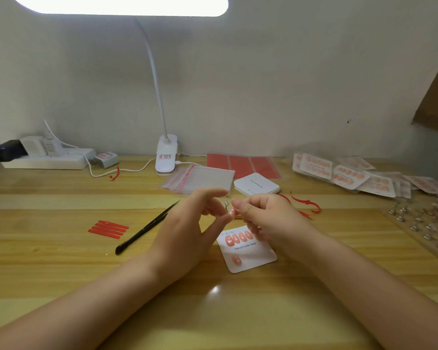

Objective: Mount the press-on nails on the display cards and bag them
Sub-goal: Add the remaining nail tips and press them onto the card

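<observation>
Above the display card [250,251] on the bench [61,261], we pinch one press-on nail [231,211] between both hands, left hand [187,223] and right hand [266,218]. We could fumble it; its small metal holder [226,204] may snag.

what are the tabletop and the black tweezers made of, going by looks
Tabletop: looks like wood or wood-look laminate, with pale plank grain and a glossy lamp reflection. Black tweezers: probably coated metal, thin, tapering to a fine point, matte black.
</observation>
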Available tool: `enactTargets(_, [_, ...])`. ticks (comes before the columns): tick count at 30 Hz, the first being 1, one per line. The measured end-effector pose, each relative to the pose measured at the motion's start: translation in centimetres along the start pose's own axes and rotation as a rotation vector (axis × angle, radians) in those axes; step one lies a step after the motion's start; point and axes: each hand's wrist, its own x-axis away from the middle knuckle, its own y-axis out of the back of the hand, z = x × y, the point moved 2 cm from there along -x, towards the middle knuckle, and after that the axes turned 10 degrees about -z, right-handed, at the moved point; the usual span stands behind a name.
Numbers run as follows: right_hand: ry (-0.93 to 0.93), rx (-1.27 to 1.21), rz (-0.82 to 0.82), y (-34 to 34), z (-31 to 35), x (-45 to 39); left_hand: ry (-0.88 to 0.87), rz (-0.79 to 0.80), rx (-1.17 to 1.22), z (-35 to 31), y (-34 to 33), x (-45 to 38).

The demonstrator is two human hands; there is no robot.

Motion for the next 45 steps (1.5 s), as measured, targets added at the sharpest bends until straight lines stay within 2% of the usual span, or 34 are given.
enactTargets(3, [0.012,0.0,0.008,0.0,0.1,0.0,0.084,-0.043,0.055,-0.3,0.1,-0.2])
enactTargets(11, [0.088,0.007,-0.038,0.2,0.0,-0.3,0.073,-0.026,0.038,-0.2,0.2,-0.2])
enactTargets(14, [0.24,0.331,-0.041,1.7,0.4,-0.9,0.107,-0.026,0.053,-0.2,0.2,-0.2])
enactTargets(18, [0.225,0.773,0.247,3.3,0.5,-1.1,0.129,-0.004,0.023,0.1,0.2,-0.1])
enactTargets(20, [0.183,0.866,0.35,3.5,0.1,-1.1,0.141,0.003,0.006,0.2,0.2,-0.1])
enactTargets(23, [0.17,0.961,0.408,3.3,-0.6,-1.2,0.169,0.005,0.0,0.4,0.2,0.0])
enactTargets(28, [0.157,0.916,0.394,3.6,-0.6,-1.4,0.228,0.043,-0.011,0.7,0.0,0.2])
enactTargets(36, [0.124,0.923,0.375,3.6,-1.2,-1.4,0.484,0.146,0.096,1.5,-1.0,0.4])
enactTargets(42, [0.114,0.844,0.308,3.2,-0.8,-0.8,0.557,0.116,0.247,1.4,-0.9,0.2])
enactTargets(45, [0.184,0.825,0.239,2.9,-0.3,-0.4,0.558,0.101,0.294,1.4,-0.8,0.3])
